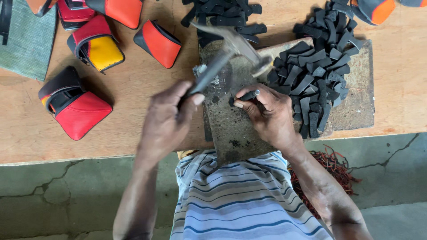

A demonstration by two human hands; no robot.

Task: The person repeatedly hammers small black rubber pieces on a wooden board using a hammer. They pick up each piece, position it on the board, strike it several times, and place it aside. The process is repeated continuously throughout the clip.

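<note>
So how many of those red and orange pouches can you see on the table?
7, some cut off by the frame: red pouch at left, yellow-and-red pouch, orange pouch, three along the top-left edge, one at top right. More may lie outside view.

Two hands: left (pixel 167 120), right (pixel 267 113). One hammer (pixel 231 53), one punch (pixel 248 94), two piles of black strips (pixel 311 75) (pixel 224 15), and at least eight coloured pouches, the nearest at (pixel 75 106).
</note>
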